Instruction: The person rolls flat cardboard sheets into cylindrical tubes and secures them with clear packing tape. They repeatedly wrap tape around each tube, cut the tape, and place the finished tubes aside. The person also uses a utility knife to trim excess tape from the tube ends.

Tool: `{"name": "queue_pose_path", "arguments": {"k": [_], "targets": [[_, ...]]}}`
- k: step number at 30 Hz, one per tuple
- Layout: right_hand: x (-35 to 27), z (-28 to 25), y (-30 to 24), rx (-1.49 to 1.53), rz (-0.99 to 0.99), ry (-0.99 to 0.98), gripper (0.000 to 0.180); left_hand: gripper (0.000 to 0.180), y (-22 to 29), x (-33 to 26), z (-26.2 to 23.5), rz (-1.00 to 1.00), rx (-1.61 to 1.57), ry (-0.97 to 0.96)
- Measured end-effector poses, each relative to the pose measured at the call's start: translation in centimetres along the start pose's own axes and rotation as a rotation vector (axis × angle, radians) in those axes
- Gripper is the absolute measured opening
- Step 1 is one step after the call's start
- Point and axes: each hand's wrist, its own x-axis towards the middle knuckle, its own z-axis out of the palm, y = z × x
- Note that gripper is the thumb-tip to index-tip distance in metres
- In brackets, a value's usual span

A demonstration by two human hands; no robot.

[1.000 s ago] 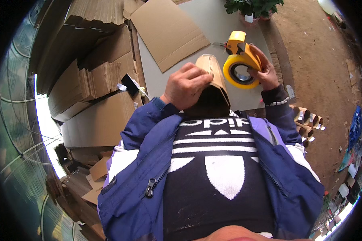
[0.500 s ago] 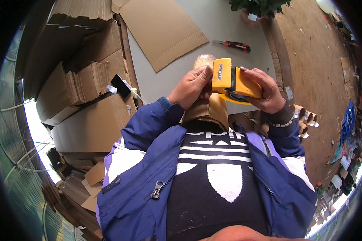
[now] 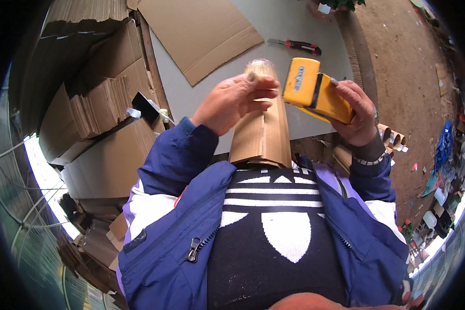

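At frame centre, my left hand (image 3: 235, 101) gripped the folded cardboard bundle (image 3: 261, 132) propped against my chest. My right hand (image 3: 354, 111) had turned the yellow tape dispenser (image 3: 315, 93) flat-side up, beside the bundle's top.

1. We stood in a cardboard packing yard: stacks of flattened cartons (image 3: 88, 113) rose beside the grey worktable (image 3: 294, 31).
2. A utility knife (image 3: 295, 46) lay there.
3. Bare dirt ground (image 3: 403, 62) and greenhouse sheeting (image 3: 20, 206) bordered it.
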Motion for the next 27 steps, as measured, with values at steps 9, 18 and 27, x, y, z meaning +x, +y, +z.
{"name": "queue_pose_path", "arguments": {"k": [9,18,27], "targets": [[0.2,0.6,-0.9,-0.302,-0.020,-0.036,0.073,0.024,-1.2,2.3,0.5,-0.025,-0.175,0.022],[-2.2,0.6,1.6,1.009,0.581,0.204,0.081,0.020,-1.5,4.7,2.0,0.203,0.160,0.064],[-3.3,2.0,2.3,1.163,0.646,0.224,0.079,0.046,-2.0,5.9,5.1,0.398,0.532,0.062]]}}
